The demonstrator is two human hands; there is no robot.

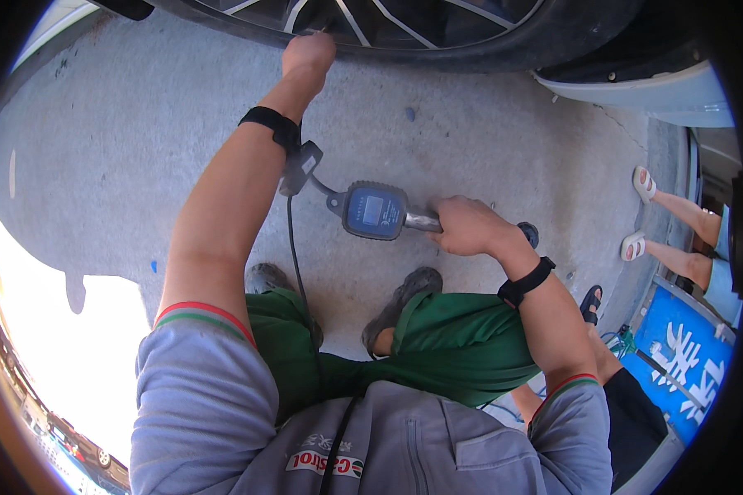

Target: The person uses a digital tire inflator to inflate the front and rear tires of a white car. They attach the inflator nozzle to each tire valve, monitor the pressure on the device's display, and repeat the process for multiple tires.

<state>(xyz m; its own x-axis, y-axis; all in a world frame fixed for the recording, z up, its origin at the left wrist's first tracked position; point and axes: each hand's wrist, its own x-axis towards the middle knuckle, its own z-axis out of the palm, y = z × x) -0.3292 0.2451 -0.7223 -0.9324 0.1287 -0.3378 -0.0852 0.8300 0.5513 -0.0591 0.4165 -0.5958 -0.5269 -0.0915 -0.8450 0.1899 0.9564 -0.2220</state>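
Note:
My right hand (470, 224) is wrapped round the metal handle of a digital tire inflator gauge (376, 210), with a blue face, a small screen and a dark ribbed rim. It hangs over the concrete in front of my knees. A short dark hose (320, 186) leaves the gauge and passes behind my left wrist. Up at the wheel, my left hand (308, 54) is closed against the lower edge of the rim, next to the black tire (462, 56). Whatever its fingers pinch is too small and hidden to make out.
A light-coloured car body (677, 101) juts out beside the tire. Two other people stand to the right; one wears white sandals (644, 183). A blue sign (677, 355) stands at the lower right. A thin black cable (293, 256) hangs from my left wrist band.

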